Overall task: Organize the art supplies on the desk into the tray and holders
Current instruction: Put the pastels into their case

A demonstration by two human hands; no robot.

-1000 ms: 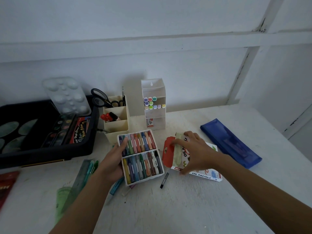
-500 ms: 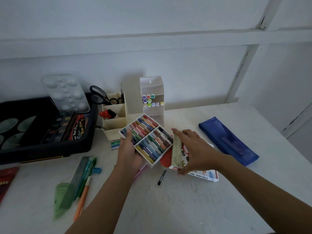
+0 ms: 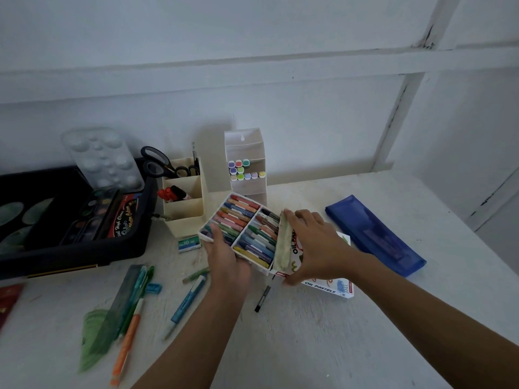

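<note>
My left hand (image 3: 224, 255) grips the near left corner of a white insert tray of oil pastels (image 3: 241, 228), lifted and tilted above the desk. The tray's right edge meets the open end of the oil pastels box (image 3: 327, 284). My right hand (image 3: 311, 242) holds that box, thumb underneath, fingers curled over its raised flap. Behind stand a cream compartment holder (image 3: 185, 209) with scissors and red markers, and a white marker holder (image 3: 247, 167). A black tray (image 3: 70, 254) at left holds paint sets and a clear palette.
Loose on the desk: a green ruler (image 3: 112, 310), several pens including an orange one (image 3: 126, 343) and a blue one (image 3: 188, 301), a small black pen (image 3: 262, 299), a staples box (image 3: 189, 244), a blue sharpener (image 3: 153, 288). A blue pencil case (image 3: 373, 234) lies right.
My left hand lifted the pastel tray off the desk, turned it and brought it rightward to the box opening. My right hand raised the box's open end slightly.
</note>
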